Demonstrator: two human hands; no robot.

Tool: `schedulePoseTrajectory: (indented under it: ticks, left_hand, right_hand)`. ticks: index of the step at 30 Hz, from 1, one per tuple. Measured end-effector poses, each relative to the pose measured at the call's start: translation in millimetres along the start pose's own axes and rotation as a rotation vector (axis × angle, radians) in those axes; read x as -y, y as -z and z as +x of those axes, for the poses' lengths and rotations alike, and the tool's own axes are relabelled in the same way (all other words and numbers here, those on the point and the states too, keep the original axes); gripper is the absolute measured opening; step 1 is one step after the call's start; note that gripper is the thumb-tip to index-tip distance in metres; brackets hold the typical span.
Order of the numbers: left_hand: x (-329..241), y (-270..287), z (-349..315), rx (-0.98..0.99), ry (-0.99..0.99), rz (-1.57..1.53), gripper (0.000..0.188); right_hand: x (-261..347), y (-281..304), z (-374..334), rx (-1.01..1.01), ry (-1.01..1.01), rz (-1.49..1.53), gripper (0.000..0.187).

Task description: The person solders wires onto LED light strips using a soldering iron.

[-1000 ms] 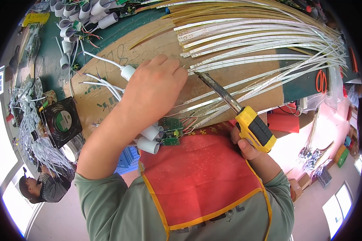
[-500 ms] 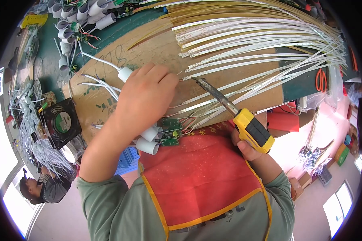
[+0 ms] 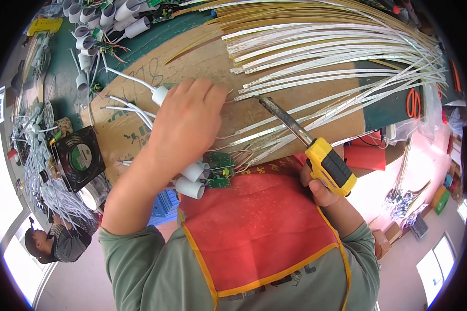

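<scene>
The soldering iron [image 3: 311,143] has a plastic handle [image 3: 331,167] and mottled metal barrel [image 3: 289,121]; the near apron [image 3: 254,228] is cloth.

Premises: a workshop, evidently for electronics assembly. The green workbench [image 3: 62,62] carries white strips [image 3: 316,44] toward its far right corner, white tubular housings [image 3: 136,28] at its far left corner and a fan [image 3: 80,156] at its near left corner. Circuit boards [image 3: 220,173] sit at the near edge; a yellow-handled tool [image 3: 329,166] resembling a soldering iron crosses it.
</scene>
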State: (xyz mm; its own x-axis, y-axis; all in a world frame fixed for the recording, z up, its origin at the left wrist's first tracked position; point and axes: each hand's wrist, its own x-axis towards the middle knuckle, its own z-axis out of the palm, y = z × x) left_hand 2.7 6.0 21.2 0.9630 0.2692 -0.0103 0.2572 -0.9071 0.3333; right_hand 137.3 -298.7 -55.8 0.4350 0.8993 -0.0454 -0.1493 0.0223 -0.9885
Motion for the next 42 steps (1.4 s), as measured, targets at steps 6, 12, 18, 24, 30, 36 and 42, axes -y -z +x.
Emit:
schedulePoseTrajectory:
  ticks: [6, 12, 18, 24, 30, 36, 42]
  left_hand:
    - [3, -2, 1, -0.039, -0.046, 0.038, 0.029]
    - [4, -3, 0, -0.036, -0.052, 0.029, 0.03]
    - [3, 0, -1, -0.003, -0.032, 0.005, 0.031]
    - [3, -1, 1, -0.005, 0.008, -0.061, 0.03]
    - [-2, 3, 2, -0.016, 0.129, -0.271, 0.024]
    - [0, -6, 5, -0.038, 0.098, -0.299, 0.011]
    - [3, -14, 10, -0.124, 0.035, -0.195, 0.006]
  right_hand:
    - [1, -1, -1, -0.012, -0.02, 0.043, 0.045]
    - [-4, -1, 0, -0.009, -0.002, -0.018, 0.045]
    - [-7, 0, -3, -0.005, -0.019, 0.003, 0.044]
    - [-5, -2, 0, -0.014, -0.034, -0.008, 0.04]
    - [-3, -1, 0, -0.022, -0.057, -0.039, 0.032]
    - [-1, -1, 1, -0.025, -0.054, -0.071, 0.03]
    - [2, -3, 4, -0.026, -0.038, -0.111, 0.027]
